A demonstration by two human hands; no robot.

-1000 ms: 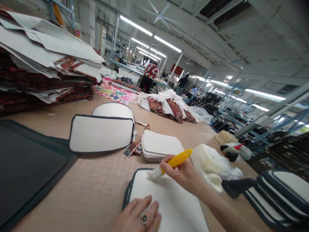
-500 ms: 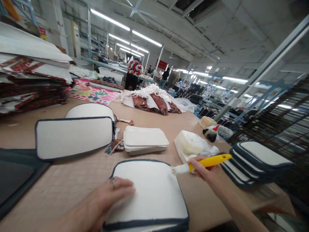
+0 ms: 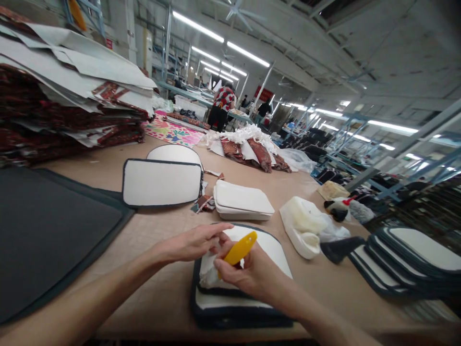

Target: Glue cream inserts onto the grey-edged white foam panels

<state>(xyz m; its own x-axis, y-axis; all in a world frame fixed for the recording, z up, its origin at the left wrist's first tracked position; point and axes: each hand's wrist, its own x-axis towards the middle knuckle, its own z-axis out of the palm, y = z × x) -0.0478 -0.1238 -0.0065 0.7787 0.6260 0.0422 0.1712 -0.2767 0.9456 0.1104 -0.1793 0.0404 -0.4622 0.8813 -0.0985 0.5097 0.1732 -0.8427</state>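
Note:
My right hand (image 3: 248, 274) is closed round a yellow-handled brush (image 3: 242, 247), its pale bristle end low at the near left corner of a white panel (image 3: 266, 242) with dark edging. Beneath that panel more dark-edged panels (image 3: 230, 302) lie stacked, their near edges showing. My left hand (image 3: 201, 242) is over the panel's far left part, fingers stretched out and holding nothing; whether the fingertips press on it I cannot tell. Right of the panel stands a white cut-open container (image 3: 302, 245) with a cream-coloured mass in it.
White panels (image 3: 243, 197) are piled beyond my hands, near an edged oblong panel (image 3: 162, 185). A stack of edged panels (image 3: 425, 247) lies right, beside a dark tapered object (image 3: 340, 249). Dark sheets (image 3: 54, 230) and a tall fabric pile (image 3: 72, 110) are left. People work further back.
My right hand has carried the brush left across the panel to its near left corner. My left hand has moved to the panel's far side. The view has shifted left.

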